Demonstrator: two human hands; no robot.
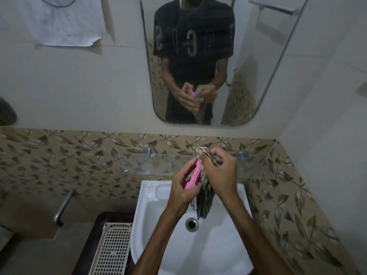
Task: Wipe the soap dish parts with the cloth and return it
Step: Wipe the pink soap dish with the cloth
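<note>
Over the sink (143, 225), left hand (181, 190) grips the pink soap dish (193, 178) on edge; right hand (219, 175) clutches the striped cloth (205, 201) against it.

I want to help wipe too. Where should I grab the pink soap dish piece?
Take the pink soap dish piece by its lower end, coming from the left, as the left hand does. It stands on edge, and the cloth in the right hand covers its right side, so that grip leaves the wiping side free.
</note>
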